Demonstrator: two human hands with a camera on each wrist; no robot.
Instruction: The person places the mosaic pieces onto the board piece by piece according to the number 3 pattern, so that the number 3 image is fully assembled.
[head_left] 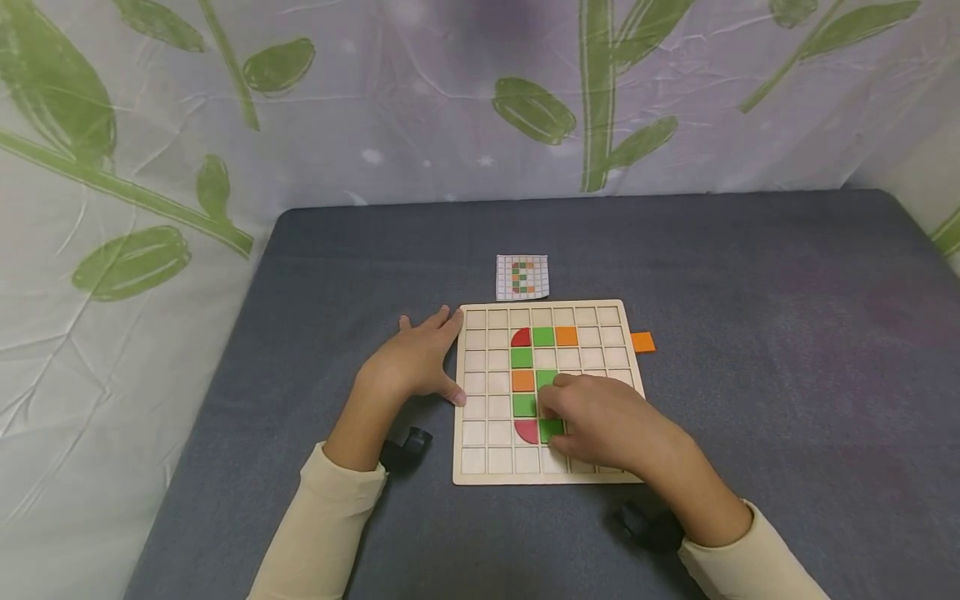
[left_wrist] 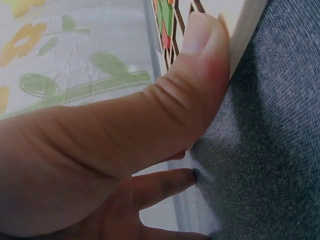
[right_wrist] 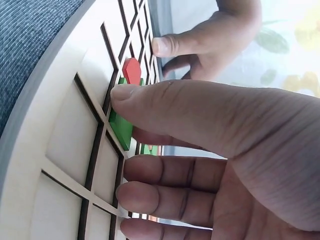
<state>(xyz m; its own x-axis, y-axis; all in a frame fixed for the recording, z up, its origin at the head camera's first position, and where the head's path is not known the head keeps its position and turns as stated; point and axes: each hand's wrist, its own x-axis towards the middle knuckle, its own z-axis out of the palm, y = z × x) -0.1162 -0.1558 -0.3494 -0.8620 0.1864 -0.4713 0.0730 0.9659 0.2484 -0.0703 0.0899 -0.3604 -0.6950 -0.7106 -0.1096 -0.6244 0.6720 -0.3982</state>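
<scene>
A wooden grid board (head_left: 480, 479) lies in front of me with red, green and orange tiles set in its cells. My left hand (head_left: 408, 358) rests at the board's left edge, fingers spread, its thumb (left_wrist: 207, 55) touching the rim. Over the lower middle of the grid, my right hand (head_left: 611, 421) pinches a green square tile (right_wrist: 121, 127) between thumb and index finger. That tile sits beside a red quarter-round tile (head_left: 527, 431) in the lower row. Another green tile (head_left: 546, 379) shows just beyond the right fingers. The right hand hides the cells beneath it.
Beyond the board lies a small printed card (head_left: 522, 277) with a coloured grid pattern. A loose orange tile (head_left: 643, 342) lies against the board's right edge. Dark cloth covers the table (head_left: 375, 250), and a leaf-patterned sheet (head_left: 435, 150) hangs behind it.
</scene>
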